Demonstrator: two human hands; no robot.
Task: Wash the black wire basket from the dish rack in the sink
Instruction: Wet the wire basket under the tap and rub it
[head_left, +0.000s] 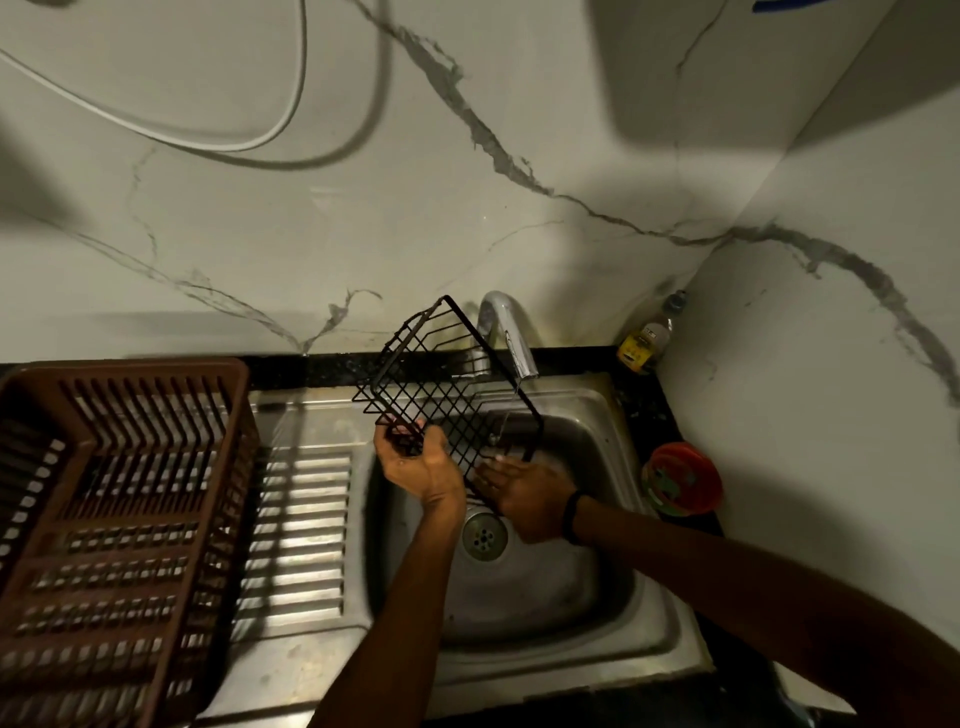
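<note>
Here the black wire basket (447, 395) is out of the brown dish rack (119, 467) and held tilted on 1 corner above the sink (613, 613), its far rim lifted in front of the tap (506, 332). A thin stream of water falls from the spout onto the right part of the mesh.

The left hand (421, 462) grips the near-left corner, fingers curled round the wires. The right hand (524, 493) lies against the lower right edge with its fingers fairly straight, touching the wire rather than clasping it; whether it holds a sponge I cannot tell, and none shows. A dark band (571, 517) sits on that wrist.

The step in hand looks like rinsing and rubbing. To do it well, I judge the left grip should be the pivot, turning the basket so each face passes under the stream, while the right hand's flat fingers run along the wires and into the crossings where grime collects. Holding the low corner over the drain (484, 535) would let runoff fall into the bowl and not onto the ribbed steel worktop (301, 519). Wet wire is slippery, so a firm corner hold matters.

A soap bottle (647, 338) and a red-lidded tub (683, 478) stand to the right of the sink.
</note>
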